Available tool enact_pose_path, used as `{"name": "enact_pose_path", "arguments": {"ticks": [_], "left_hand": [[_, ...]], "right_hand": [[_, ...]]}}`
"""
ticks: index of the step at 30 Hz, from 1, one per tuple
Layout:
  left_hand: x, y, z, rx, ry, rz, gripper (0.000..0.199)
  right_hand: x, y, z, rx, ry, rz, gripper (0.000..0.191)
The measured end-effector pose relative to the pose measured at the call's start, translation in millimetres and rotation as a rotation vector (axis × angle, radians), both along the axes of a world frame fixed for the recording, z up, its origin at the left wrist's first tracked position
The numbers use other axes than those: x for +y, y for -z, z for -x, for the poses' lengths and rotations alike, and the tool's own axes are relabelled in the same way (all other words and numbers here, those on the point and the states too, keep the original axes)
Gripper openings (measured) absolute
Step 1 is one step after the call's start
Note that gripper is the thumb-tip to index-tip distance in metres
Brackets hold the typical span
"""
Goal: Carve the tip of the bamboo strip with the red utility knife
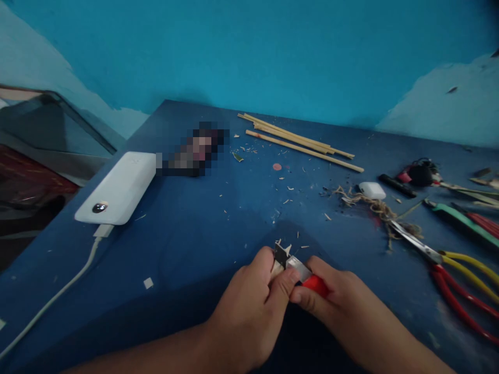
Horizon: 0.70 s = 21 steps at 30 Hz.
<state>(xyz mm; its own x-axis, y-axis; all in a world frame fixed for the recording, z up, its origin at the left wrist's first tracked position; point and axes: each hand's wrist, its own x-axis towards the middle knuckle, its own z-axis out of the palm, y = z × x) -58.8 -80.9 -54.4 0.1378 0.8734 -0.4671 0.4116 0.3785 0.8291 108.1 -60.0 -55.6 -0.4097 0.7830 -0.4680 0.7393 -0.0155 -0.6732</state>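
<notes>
Cutter (315, 284), red-handled: clamped in right hand (337, 296), blade (280, 254) against wood piece (276, 271) gripped by left-hand (247, 304) fingers. Shavings (305, 246) beyond fingertips: cutting underway, remainder unclear. Wooden sticks (307, 151) farther beyond.

Blue table (187, 223), white power bank (117, 187), seemingly red knife handle (315, 284).

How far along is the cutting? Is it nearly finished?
Some cutting looks done: pale shavings lie scattered. Now the left hand holds a pale wooden piece, and the right hand holds a red-handled blade at it. Slivers there suggest this piece isn't finished. Sticks lie behind; I can't tell whether they need cutting.
</notes>
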Motion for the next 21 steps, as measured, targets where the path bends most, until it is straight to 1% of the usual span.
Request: {"name": "enact_pose_path", "arguments": {"ticks": [5, 16, 19, 21], "left_hand": [[2, -1.2, 0, 0.036, -0.01, -0.026, 0.032], [8, -0.9, 1, 0.095, -0.013, -0.098, 0.034], [10, -0.6, 1, 0.083, -0.02, -0.1, 0.034], [12, -2.4, 1, 0.038, -0.013, -0.102, 0.032]], "right_hand": [[-3, 1.1, 2, -0.061, -0.004, -0.078, 0.036], [-1, 0.2, 6, -0.1, 0.032, -0.086, 0.037], [0, -0.2, 6, -0.084, 0.036, -0.094, 0.037], [1, -0.7, 4, -0.047, 0.043, -0.095, 0.037]]}}
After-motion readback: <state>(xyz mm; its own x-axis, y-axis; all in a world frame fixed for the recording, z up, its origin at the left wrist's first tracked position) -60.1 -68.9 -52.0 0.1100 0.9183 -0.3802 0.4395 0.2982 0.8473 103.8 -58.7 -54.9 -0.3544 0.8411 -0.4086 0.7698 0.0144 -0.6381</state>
